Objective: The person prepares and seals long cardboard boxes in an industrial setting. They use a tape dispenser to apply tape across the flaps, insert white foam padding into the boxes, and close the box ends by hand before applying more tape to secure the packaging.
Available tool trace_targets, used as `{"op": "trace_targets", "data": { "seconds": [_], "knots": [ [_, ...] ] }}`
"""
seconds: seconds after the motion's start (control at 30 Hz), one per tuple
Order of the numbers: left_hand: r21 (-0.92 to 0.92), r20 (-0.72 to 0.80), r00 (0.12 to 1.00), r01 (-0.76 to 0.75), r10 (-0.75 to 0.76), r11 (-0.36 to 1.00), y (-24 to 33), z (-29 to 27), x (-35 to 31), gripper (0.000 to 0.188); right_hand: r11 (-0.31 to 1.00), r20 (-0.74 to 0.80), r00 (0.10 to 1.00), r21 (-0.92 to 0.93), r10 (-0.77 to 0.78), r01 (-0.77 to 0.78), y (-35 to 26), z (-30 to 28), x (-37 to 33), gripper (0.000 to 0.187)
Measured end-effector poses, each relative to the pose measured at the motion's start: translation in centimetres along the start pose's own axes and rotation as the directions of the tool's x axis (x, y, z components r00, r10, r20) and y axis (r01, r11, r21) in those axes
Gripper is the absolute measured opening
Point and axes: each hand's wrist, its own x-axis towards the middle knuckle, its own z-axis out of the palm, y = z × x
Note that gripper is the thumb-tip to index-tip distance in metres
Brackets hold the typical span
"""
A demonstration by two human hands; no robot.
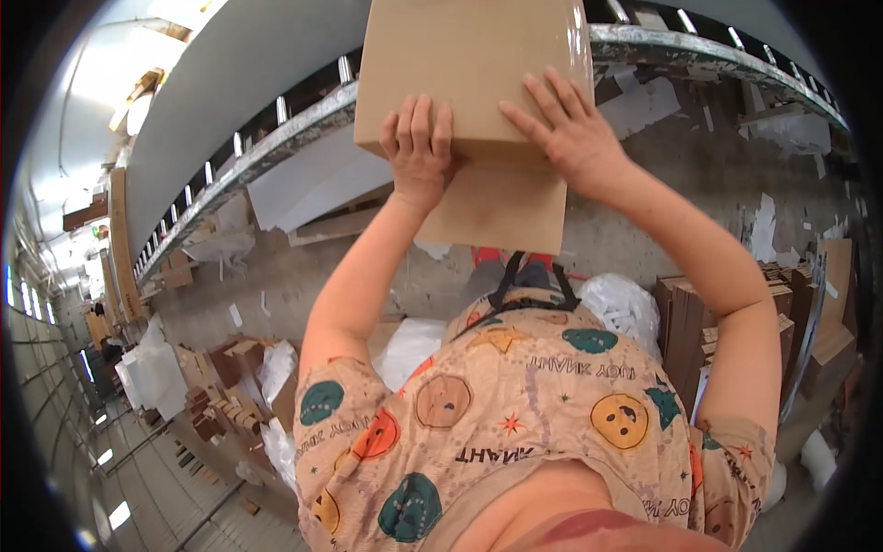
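Note:
A brown cardboard box stands on the roller conveyor in front of me, with shiny clear tape along its right side. One flap hangs down from its near edge toward me. My left hand grips the box's near left edge, its fingers together on top; the thumb is mostly hidden beneath the edge. Near the right corner, my right hand lies on the box with its fingers spread and nothing held in them.
The conveyor's metal rail with upright rollers curves across in front. Stacks of flat cardboard stand at the right, more cardboard at the left. White plastic wrap and paper scraps lie on the floor.

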Motion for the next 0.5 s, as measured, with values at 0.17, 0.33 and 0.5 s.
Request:
{"op": "trace_targets", "data": {
  "seconds": [0.17,0.33,0.5],
  "knots": [
    [-0.026,0.028,1.0,0.005,-0.004,1.0,-0.7,-0.4,-2.0,0.084,0.936,0.013,0.985,0.31,0.169,-0.165,-0.1,-9.4,4.7,0.09],
    [0.022,-0.062,0.997,-0.043,0.045,0.999,-0.2,0.6,-2.1,0.07,0.982,0.061,0.998,0.185,0.016,-0.027,-2.3,-0.8,2.1,0.101],
    [0.015,-0.09,0.995,-0.038,0.039,0.999,-1.6,0.7,-3.3,0.07,0.966,-0.064,0.987,0.222,0.15,-0.133,-7.1,-0.4,1.0,0.078]
  ]
}}
